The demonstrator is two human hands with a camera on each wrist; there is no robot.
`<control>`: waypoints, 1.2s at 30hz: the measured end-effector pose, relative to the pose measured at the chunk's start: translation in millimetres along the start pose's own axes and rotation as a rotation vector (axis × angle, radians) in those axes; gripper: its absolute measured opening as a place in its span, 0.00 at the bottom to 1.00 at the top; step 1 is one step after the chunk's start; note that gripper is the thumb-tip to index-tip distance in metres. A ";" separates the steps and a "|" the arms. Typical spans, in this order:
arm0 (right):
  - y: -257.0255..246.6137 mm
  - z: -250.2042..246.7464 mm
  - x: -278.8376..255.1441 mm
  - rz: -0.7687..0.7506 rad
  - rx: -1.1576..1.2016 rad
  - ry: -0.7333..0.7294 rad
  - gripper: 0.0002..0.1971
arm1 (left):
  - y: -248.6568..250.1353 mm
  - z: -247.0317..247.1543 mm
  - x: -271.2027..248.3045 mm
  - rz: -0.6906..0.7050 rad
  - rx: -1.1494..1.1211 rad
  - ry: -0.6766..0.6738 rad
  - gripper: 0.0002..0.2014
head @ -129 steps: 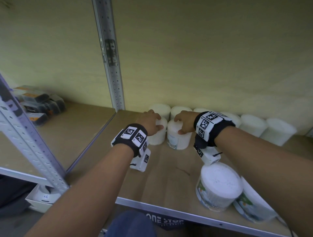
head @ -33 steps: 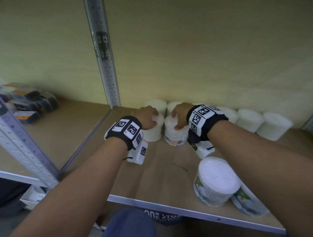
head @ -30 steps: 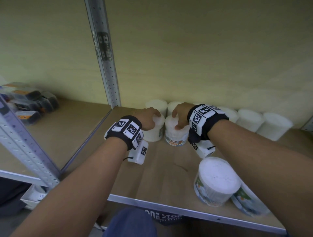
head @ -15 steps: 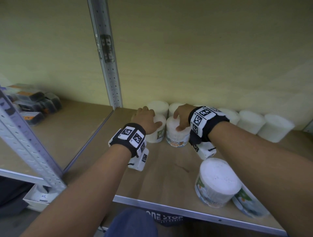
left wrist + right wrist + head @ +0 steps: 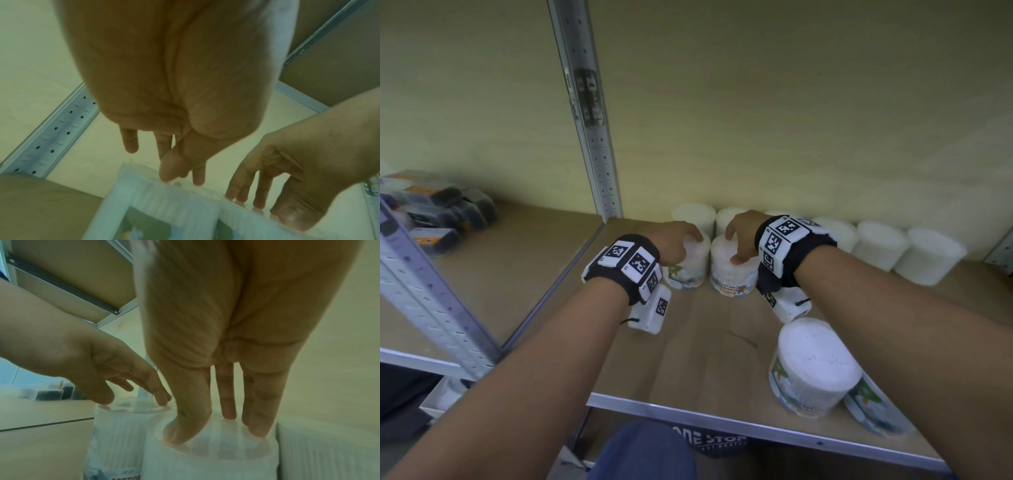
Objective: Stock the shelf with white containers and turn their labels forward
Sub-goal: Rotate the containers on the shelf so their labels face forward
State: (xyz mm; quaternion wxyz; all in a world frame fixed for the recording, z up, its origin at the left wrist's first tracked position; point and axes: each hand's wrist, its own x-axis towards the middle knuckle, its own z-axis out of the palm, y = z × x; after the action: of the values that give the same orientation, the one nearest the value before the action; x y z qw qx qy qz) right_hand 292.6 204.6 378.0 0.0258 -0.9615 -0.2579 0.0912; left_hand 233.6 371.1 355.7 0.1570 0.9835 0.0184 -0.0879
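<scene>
Two white cotton-bud containers stand side by side in front of the back row. My left hand (image 5: 681, 240) is cupped over the left container (image 5: 688, 270), thumb and fingertips set on its lid rim (image 5: 133, 400). That container's tree label faces front-left. My right hand (image 5: 736, 246) rests straight fingers and thumb on top of the right container (image 5: 729, 277), as the right wrist view shows (image 5: 218, 431). Its "COTTON BUDS" label faces forward. Both hands appear over the lids in the left wrist view (image 5: 180, 177).
A row of white containers (image 5: 880, 243) lines the back wall. Two more containers (image 5: 815, 363) stand at the front right, near the shelf's metal edge (image 5: 722, 414). A perforated metal post (image 5: 592, 137) bounds the bay on the left, with dark boxes (image 5: 441, 212) beyond it.
Both hands have stayed on the two lids. The right container's label came round to the front early on, and the left container's label has turned further toward the front.
</scene>
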 end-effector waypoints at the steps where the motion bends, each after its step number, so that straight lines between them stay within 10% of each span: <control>1: -0.5 -0.1 -0.9 0.000 -0.001 0.002 0.28 | 0.9 1.5 -0.1 0.010 -0.030 0.027 0.29; 7: -2.2 -0.5 -4.0 0.002 0.007 -0.001 0.28 | 8.1 17.9 4.9 -0.039 0.017 0.322 0.21; 36: -4.9 -2.4 -5.5 0.007 -0.079 -0.038 0.28 | -1.9 5.6 -3.0 -0.027 -0.021 0.057 0.24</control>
State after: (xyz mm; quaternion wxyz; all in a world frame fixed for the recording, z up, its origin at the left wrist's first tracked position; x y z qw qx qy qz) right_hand 285.9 206.1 381.7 -0.0175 -0.9607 -0.2585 0.0994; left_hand 229.7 371.1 350.4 0.1656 0.9836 0.0372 -0.0616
